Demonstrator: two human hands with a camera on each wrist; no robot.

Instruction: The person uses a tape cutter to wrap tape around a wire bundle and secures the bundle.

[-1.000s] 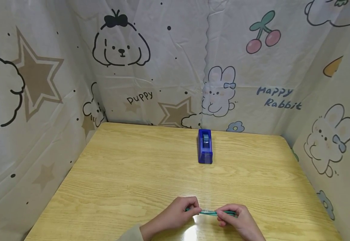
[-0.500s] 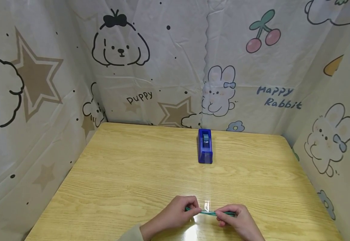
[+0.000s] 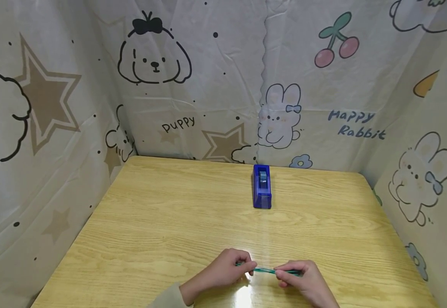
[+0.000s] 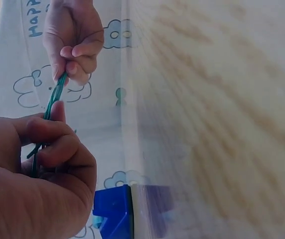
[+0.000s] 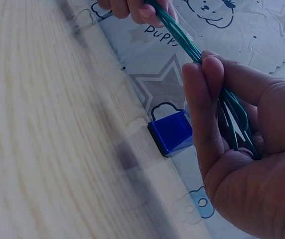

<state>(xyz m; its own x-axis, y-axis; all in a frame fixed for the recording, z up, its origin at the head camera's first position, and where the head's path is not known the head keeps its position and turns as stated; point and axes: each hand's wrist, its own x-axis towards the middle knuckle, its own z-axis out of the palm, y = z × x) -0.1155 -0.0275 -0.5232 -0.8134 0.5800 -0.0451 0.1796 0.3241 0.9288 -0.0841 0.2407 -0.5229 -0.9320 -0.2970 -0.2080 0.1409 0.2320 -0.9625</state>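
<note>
A thin bundle of green cord [image 3: 264, 270], looped at its ends, stretches level between both hands just over the table. My left hand [image 3: 228, 267] pinches its left part between thumb and fingers. The right hand [image 3: 304, 277] pinches the other part, and looped strands run back under its palm in the right wrist view. A shiny clear bit, like tape [image 5: 190, 37], shows on the strands between the hands. Beyond the hands stands a blue tape dispenser [image 3: 261, 188] with a roll in it, touched by neither hand.
The wood-grain table [image 3: 169, 214] reflects a bright light near its front. Printed fabric curtains [image 3: 208, 85] with cartoon animals hang behind it and along both sides.
Half a second ago a clear tape flap stood up from the cord between the hands; now it no longer stands up. My left hand has shifted slightly away from me; the right hand barely moved.
</note>
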